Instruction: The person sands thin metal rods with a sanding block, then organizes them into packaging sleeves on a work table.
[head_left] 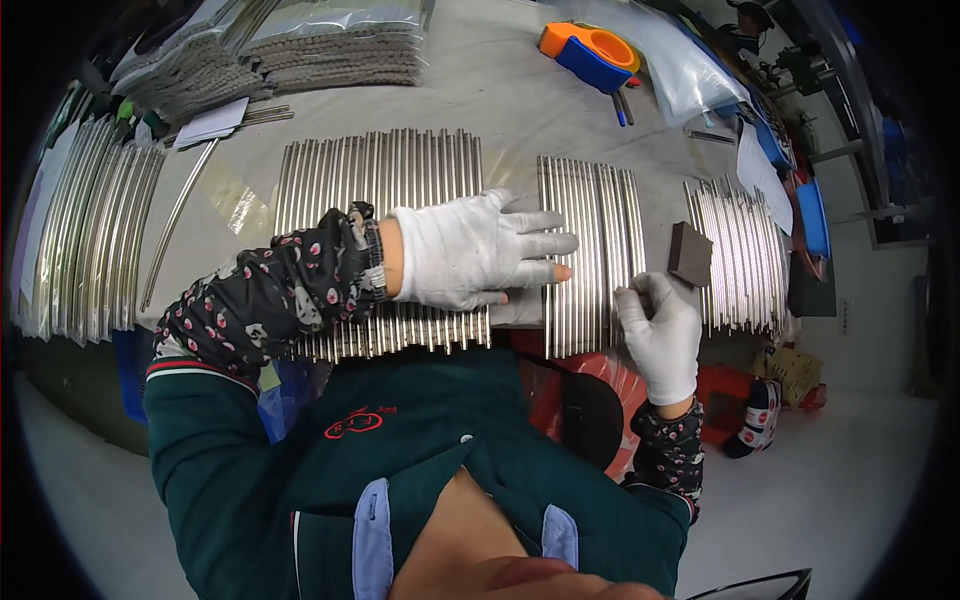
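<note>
My left hand [480, 248], in a white glove with some bare fingertips, lies flat with fingers spread. Its palm is over the right side of a wide row of silver metal rods [380, 170]. The fingertips reach across a gap onto a narrower row of rods [575, 215]. At the right edge of that narrower row is my right hand [662, 335], also gloved in white, its fingers curled and closed against the outermost rods. What lies between those fingers, if anything, is hidden. A dark brown block [690, 254] sits just beyond the right hand.
More rods [740, 255] lie at the right, and bagged rods [95, 230] at the left. Stacked bundles in clear plastic [335, 50] stand at the back. An orange and blue tape dispenser [590, 55] is near plastic bags [665, 60]. A single rod [180, 222] lies left.
</note>
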